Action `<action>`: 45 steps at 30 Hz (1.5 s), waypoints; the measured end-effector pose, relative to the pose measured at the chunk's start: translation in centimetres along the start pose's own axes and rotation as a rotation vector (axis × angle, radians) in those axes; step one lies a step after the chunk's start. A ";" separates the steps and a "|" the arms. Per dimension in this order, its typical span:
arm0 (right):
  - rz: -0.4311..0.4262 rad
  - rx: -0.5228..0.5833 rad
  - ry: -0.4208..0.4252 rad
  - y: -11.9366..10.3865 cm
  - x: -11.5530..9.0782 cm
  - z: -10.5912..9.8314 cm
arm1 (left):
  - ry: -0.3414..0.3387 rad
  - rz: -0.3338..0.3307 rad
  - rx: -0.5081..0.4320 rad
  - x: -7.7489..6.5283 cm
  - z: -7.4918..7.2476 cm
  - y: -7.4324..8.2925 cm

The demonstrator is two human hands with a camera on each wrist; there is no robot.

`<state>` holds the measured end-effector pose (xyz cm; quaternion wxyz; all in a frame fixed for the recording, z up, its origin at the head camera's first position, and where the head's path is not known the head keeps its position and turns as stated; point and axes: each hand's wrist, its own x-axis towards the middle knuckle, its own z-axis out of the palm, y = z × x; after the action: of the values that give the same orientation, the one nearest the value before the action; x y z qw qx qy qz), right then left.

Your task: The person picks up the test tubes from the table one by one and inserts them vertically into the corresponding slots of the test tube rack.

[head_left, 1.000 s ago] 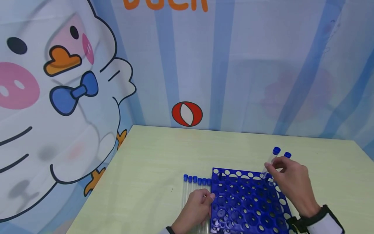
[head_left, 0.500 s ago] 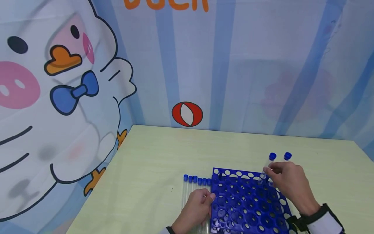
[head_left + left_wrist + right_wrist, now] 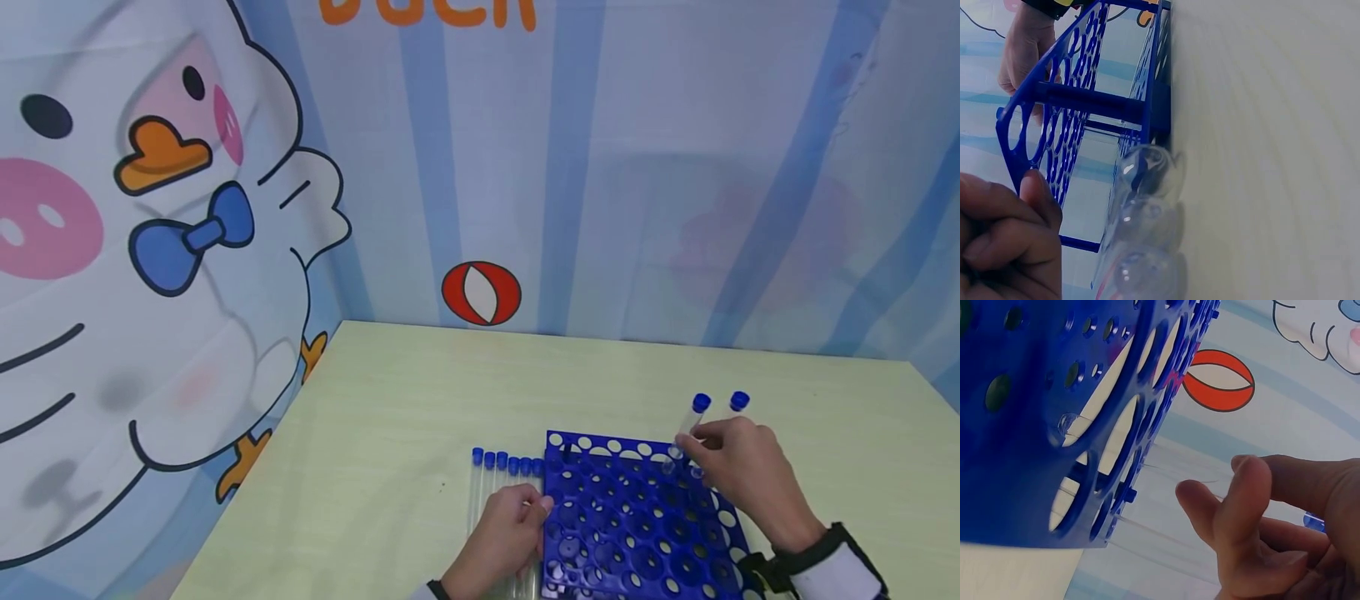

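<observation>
A blue test tube rack (image 3: 630, 517) with rows of round holes stands at the front right of the table. My right hand (image 3: 750, 458) is at its far right corner, pinching a clear test tube (image 3: 690, 421) with a blue cap. That tube leans slightly, its lower end in a corner hole of the rack. Just right of it, a second capped tube (image 3: 738, 402) stands in the rack, partly hidden by the hand. My left hand (image 3: 506, 529) grips the rack's near left edge, fingers curled and a fingertip (image 3: 1041, 197) on the upper plate.
Several capped test tubes (image 3: 489, 479) lie side by side on the table (image 3: 360, 467) left of the rack, partly under my left hand. Their rounded ends (image 3: 1147, 275) show close to the rack's base. A cartoon-printed cloth (image 3: 637, 208) hangs behind the table.
The tube in my right hand has come down and slightly left into the rack, with the hand lowering along. Over the last half second it hardly moves. My left hand stays in place.
</observation>
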<state>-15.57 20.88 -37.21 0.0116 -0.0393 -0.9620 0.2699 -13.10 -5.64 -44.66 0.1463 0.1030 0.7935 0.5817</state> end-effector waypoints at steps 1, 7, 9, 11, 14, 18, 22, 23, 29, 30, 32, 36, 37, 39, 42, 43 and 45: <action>0.001 -0.005 -0.001 0.0 0.0 0.0 | 0.000 0.000 0.000 0.0 0.0 0.0; -0.001 -0.055 0.009 0.1 -0.3 -0.1 | 0.002 -0.008 -0.003 0.0 0.1 0.0; 0.008 -0.066 -0.008 0.3 -0.4 -0.3 | 0.002 -0.011 -0.005 0.0 0.1 0.0; 0.016 -0.074 -0.028 0.4 -0.7 -0.5 | 0.001 -0.011 -0.009 0.0 0.1 0.0; 0.023 -0.079 -0.051 0.9 -1.1 -1.1 | 0.001 -0.008 -0.012 0.0 0.1 0.0; 0.018 -0.081 -0.049 1.5 -1.9 -1.7 | 0.001 0.005 -0.009 0.0 0.0 0.0; 0.053 -0.073 -0.052 2.4 -2.6 -1.9 | 0.000 0.004 -0.007 -0.1 0.1 0.0; 0.067 -0.067 -0.056 2.8 -2.8 -1.9 | 0.000 -0.001 -0.008 -0.1 0.1 0.0; 0.157 -0.003 -0.112 4.4 -3.5 -1.8 | -0.003 -0.016 -0.021 -0.2 0.1 0.1; 0.179 0.012 -0.130 4.6 -3.6 -1.7 | -0.005 -0.016 -0.023 -0.2 0.0 0.1; 0.217 0.039 -0.164 5.1 -3.7 -1.5 | -0.009 -0.019 -0.023 -0.2 0.0 0.0; 0.264 0.094 -0.224 6.3 -3.9 -1.0 | -0.014 -0.022 -0.021 -0.2 0.0 0.0; 0.271 0.106 -0.236 6.6 -3.9 -0.8 | -0.013 -0.021 -0.021 -0.2 0.0 0.0; 0.286 0.141 -0.260 7.3 -3.8 -0.5 | -0.012 -0.017 -0.024 -0.2 -0.1 0.0; 0.305 0.204 -0.289 8.1 -3.7 0.0 | -0.009 -0.010 -0.026 -0.2 -0.1 0.1; 0.311 0.225 -0.300 8.3 -3.7 0.1 | -0.009 -0.009 -0.027 -0.2 -0.1 0.1; 0.326 0.262 -0.320 8.7 -3.7 0.4 | -0.009 -0.011 -0.028 -0.2 -0.1 0.1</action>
<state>-11.28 27.76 -42.09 -0.1794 -0.1487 -0.8894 0.3934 -12.90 -5.76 -44.53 0.1547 0.0993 0.7851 0.5915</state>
